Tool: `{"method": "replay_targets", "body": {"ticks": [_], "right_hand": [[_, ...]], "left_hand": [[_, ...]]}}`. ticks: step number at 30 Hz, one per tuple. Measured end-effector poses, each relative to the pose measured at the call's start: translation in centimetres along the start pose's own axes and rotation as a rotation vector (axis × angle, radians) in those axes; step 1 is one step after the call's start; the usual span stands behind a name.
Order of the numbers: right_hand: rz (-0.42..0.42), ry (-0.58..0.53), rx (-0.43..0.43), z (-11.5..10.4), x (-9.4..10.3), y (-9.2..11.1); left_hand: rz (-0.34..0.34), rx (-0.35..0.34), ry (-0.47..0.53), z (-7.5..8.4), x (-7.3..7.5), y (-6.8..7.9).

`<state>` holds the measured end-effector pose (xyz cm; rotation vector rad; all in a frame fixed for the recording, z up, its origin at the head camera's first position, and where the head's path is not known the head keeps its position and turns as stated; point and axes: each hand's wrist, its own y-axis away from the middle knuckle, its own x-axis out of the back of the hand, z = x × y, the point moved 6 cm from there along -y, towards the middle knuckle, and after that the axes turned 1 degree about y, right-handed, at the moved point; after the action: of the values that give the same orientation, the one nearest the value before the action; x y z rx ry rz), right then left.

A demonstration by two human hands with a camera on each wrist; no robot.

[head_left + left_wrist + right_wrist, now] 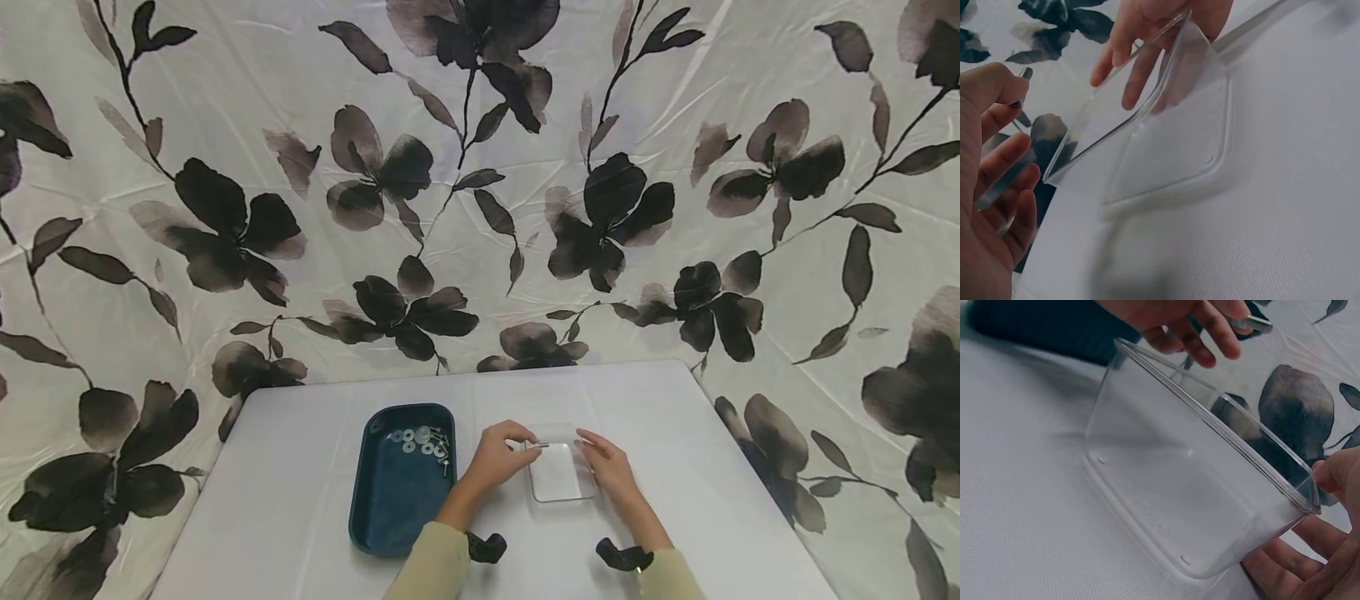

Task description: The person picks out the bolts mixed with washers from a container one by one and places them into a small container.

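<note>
My left hand [495, 457] pinches a small silver metal cylinder [1259, 325] between thumb and forefinger, holding it over the left rim of a clear plastic box [1166, 456]. Its other fingers are spread and loosely bent. The metal piece looks like a short bolt or sleeve; I cannot tell which. With my right hand [611, 468] I grip the box at its right side, thumb at the rim and fingers against the outer wall. The box is open at the top and stands on the white table, with nothing visible inside.
A dark blue tray [397, 521] stands left of the box. White washers [408, 435] and several small brass-coloured screws [446, 467] lie toward its far right. The white-covered table [300, 450] ends at a floral cloth backdrop [510, 217].
</note>
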<state>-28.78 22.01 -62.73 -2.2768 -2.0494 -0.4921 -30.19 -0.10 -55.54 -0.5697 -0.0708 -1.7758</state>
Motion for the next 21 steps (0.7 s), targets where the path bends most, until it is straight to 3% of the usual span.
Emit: {"method": "replay_targets", "body": {"ticks": [13, 21], "right_hand": [[-0.027, -0.023, -0.006, 0.1, -0.5, 0.0], [-0.028, -0.014, 0.0, -0.1, 0.0, 0.0]], "left_hand": [[-0.029, 0.014, 0.006, -0.1, -1.8, -0.9], [-0.046, 0.064, -0.018, 0.1, -2.7, -1.1]]}}
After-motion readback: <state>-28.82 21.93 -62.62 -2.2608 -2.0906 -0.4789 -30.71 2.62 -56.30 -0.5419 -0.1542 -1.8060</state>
